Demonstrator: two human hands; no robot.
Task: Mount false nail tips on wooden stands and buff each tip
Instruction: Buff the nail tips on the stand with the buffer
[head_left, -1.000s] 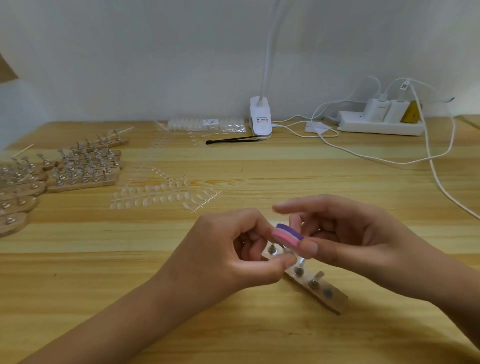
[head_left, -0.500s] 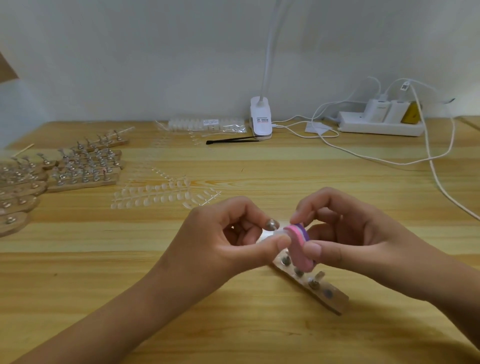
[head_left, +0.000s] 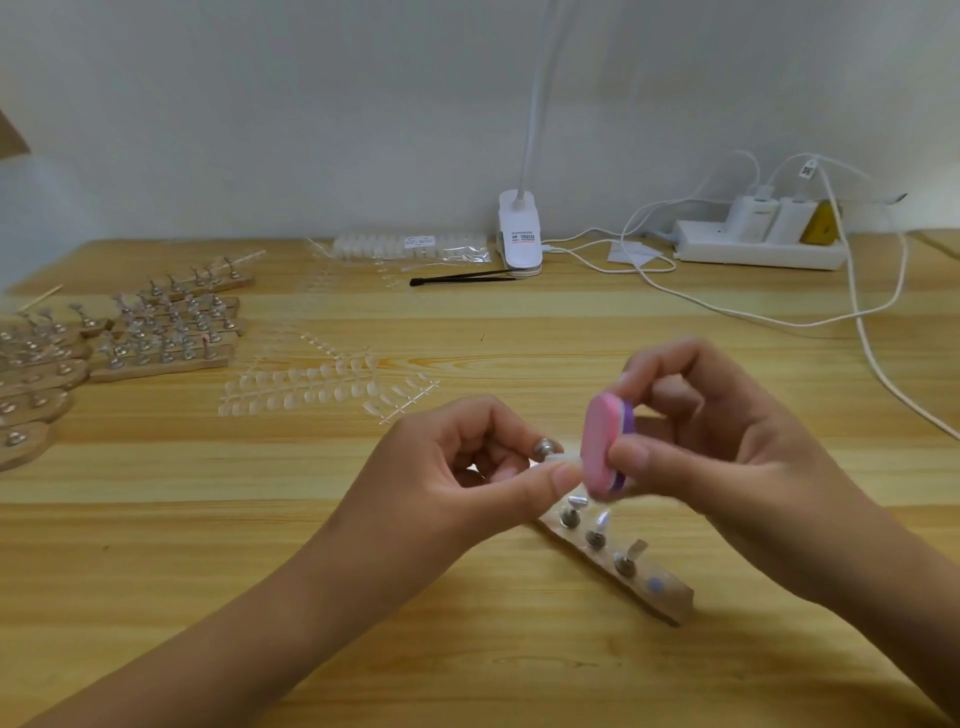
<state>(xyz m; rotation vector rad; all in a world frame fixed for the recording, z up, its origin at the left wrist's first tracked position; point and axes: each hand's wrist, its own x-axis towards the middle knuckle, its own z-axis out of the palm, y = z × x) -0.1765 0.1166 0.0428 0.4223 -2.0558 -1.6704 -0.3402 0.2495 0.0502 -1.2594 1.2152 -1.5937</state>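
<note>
Step in hand, by my reading: buffing a single tip. The left hand (head_left: 457, 467) pinches a small metal peg (head_left: 544, 447) between thumb and forefinger, with a pale nail tip (head_left: 563, 460) poking out just past the thumb. The right hand (head_left: 727, 447) pinches the buffer block (head_left: 602, 449) between thumb and fingertips. The block stands upright with its pink face toward the tip; blur hides whether they actually touch. The wooden stand (head_left: 639, 571) lies directly below both grips with three pegs seated, and one spot at its near end looks vacant. To do it well, pinch close behind the tip so the peg cannot twist, and back the tip with the thumb pad. Use short, light strokes with the block face following the curve. Roll the peg rather than tilting the block to reach the sides. The tip probably flexes and pops off under hard pressure. Loose tips (head_left: 311, 387) lie well beyond the left grip.
</note>
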